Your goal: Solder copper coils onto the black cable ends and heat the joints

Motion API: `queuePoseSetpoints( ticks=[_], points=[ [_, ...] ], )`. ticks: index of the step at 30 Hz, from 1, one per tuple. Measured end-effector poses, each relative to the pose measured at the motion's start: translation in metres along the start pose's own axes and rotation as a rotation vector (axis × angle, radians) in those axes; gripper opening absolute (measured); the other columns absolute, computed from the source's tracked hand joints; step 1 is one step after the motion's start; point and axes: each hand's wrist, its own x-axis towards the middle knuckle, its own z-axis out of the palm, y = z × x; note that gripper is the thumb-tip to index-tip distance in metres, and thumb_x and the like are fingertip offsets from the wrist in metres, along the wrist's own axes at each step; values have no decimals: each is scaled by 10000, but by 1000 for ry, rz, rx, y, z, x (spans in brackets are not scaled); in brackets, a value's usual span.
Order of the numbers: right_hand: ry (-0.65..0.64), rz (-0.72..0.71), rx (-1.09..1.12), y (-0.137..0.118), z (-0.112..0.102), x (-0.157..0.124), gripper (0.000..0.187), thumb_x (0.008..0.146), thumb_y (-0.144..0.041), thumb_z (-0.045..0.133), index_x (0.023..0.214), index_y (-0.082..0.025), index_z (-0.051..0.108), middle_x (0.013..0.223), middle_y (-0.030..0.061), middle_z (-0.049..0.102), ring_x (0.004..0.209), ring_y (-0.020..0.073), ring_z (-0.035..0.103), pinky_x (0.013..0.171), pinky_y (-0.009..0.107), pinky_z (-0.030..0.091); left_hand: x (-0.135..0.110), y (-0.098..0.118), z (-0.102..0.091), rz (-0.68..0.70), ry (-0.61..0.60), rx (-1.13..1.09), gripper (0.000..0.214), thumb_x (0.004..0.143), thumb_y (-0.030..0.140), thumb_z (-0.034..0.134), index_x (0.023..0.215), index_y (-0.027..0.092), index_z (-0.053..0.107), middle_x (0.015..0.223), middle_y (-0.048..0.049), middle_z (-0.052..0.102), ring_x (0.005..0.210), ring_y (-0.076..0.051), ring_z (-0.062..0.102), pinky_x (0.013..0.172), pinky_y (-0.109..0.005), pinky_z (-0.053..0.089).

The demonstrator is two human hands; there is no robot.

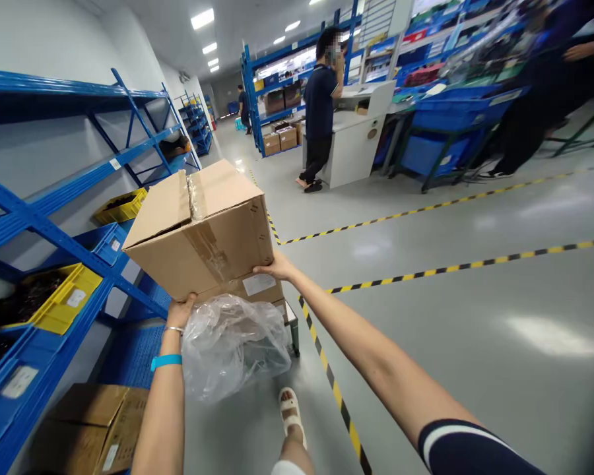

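A large cardboard box (212,231), its flaps closed with brown tape, is between my two hands in front of me. My left hand (181,311) grips its lower left edge, thumb against the near face. The lower right corner is in the grasp of my right hand (276,266). Directly below sits another cardboard box (260,285) with a white label; whether the two touch is hidden. A crumpled clear plastic bag (235,349) hangs in front of the lower box, beside my left wrist. Part of a cart (292,326) shows underneath.
Blue shelving (79,254) with yellow bins (72,300) and blue bins runs along my left. A cardboard box (86,422) lies low there. Yellow-black tape (334,382) marks the floor. One person (321,112) stands by a white desk (354,148); another person (529,92) is at right.
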Motion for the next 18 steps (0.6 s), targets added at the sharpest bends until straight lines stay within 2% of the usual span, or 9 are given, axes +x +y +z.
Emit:
queuePoseSetpoints(
  ticks=[5, 10, 18],
  points=[
    [27, 73, 12, 59, -14, 175, 842, 603, -587, 803, 1294, -174, 557, 1250, 134, 659, 1181, 327, 602, 1032, 529, 467, 181, 12, 65, -18, -53, 17, 399, 650, 390, 817, 936, 132, 712, 1119, -211, 730, 1226, -377, 600, 1070, -466, 447],
    [17, 68, 26, 123, -34, 356, 860, 602, -657, 779, 1260, -147, 562, 1249, 148, 663, 1166, 321, 616, 1042, 509, 469, 365, 30, 136, 108, -99, -98, 578, 699, 366, 794, 1187, 100, 631, 1297, -167, 660, 1246, -252, 595, 1102, -384, 430],
    [-7, -16, 83, 226, -51, 650, 920, 614, -736, 737, 1277, -137, 521, 1310, 164, 630, 1202, 316, 599, 1052, 490, 476, 670, 50, 237, 115, -159, -157, 475, 686, 351, 798, 1071, 100, 680, 1202, -165, 710, 1163, -303, 643, 1090, -479, 443]
  ],
)
